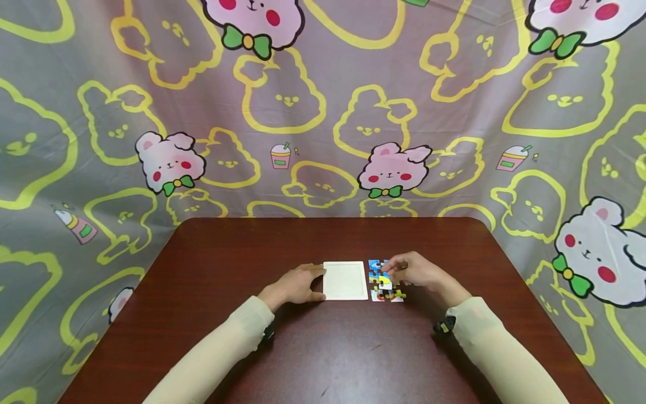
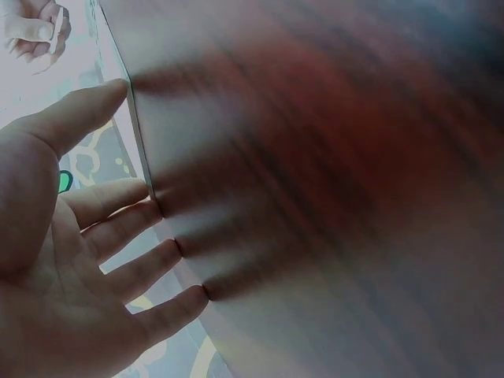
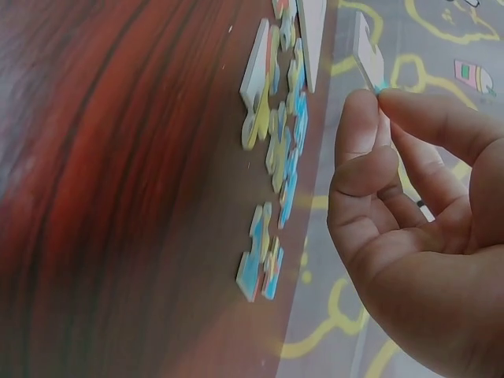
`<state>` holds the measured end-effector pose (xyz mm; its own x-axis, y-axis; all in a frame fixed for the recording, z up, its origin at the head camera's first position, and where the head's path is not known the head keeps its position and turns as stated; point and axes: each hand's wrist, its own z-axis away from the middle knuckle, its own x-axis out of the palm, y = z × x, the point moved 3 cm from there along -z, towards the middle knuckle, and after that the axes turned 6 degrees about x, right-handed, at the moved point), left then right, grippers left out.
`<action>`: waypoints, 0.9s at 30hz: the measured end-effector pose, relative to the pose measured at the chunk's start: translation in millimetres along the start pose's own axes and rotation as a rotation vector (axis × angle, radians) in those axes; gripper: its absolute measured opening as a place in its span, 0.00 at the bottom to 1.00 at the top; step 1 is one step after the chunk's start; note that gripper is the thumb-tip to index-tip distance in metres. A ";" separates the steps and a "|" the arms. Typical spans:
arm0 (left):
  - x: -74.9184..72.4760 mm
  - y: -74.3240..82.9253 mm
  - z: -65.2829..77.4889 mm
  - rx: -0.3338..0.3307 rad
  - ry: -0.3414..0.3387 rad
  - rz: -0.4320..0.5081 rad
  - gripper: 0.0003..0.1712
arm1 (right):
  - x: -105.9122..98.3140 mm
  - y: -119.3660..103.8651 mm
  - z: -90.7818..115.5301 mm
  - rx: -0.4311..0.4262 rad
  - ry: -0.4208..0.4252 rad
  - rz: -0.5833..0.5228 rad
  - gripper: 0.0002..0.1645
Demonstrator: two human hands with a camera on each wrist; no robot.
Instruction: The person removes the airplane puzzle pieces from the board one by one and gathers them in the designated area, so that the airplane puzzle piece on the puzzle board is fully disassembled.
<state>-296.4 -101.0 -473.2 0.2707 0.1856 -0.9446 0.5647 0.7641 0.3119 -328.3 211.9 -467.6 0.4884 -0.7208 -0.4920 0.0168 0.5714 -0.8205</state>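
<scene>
A white puzzle frame [image 1: 345,280] lies flat on the table in the head view. My left hand [image 1: 298,283] rests at its left side with thumb and fingers spread. In the left wrist view its fingertips [image 2: 122,85] reach the frame and tabletop. Between thumb and index finger, my right hand [image 1: 416,269] pinches a jigsaw piece [image 3: 367,51], held up over the table in the right wrist view. Below it, several colourful jigsaw pieces [image 1: 374,265] lie close together just right of the frame. Fingers hide part of them in the head view.
The dark reddish-brown table [image 1: 227,247] runs back to a grey curtain [image 1: 323,146] with cartoon animals on it. More loose pieces [image 3: 260,256] lie on the tabletop in the right wrist view.
</scene>
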 end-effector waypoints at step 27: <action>-2.3 -0.1 1.2 0.010 0.002 0.023 0.41 | -30.0 31.4 29.0 0.064 -0.005 0.012 0.15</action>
<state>-296.1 -102.3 -470.9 0.2821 0.2043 -0.9374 0.5661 0.7534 0.3345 -317.1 262.9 -470.1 0.4936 -0.7114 -0.5003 0.0666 0.6045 -0.7938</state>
